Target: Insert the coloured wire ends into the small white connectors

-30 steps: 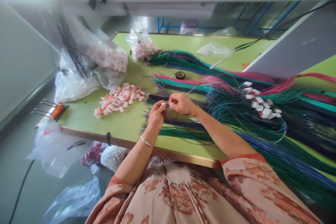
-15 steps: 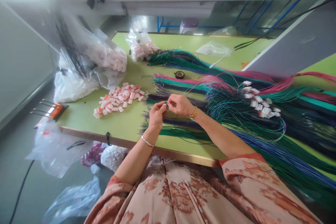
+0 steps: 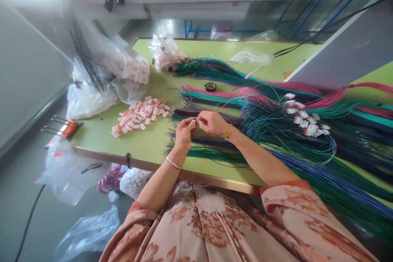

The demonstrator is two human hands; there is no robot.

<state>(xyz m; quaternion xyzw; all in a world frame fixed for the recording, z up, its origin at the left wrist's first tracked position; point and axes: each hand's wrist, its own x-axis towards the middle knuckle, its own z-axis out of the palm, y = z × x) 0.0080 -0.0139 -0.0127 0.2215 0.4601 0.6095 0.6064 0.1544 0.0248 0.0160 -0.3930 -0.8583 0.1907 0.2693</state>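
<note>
Hardly any movement since the earlier frame: both hands keep their place, fingertips nearly meeting; the whole view has slid slightly, likely the head turning.

Left hand closed to a narrow pinch on a small white plastic piece, held up facing the other hand, presumably to steady it. Right hand also pinched nearly shut, probably on a thin pinkish wire that emerges behind it; contact too small to make out.

Beyond and left of the left hand, a loose pile of white-and-orange plastic connectors sits on the green-topped counter, seemingly for easy reach. Long green wires lie beneath the hands, ends leftward, perhaps for picking singly. Right of the right hand, a cluster of white connectors rests on wires, apart from the pile, perhaps to avoid mixing.
</note>
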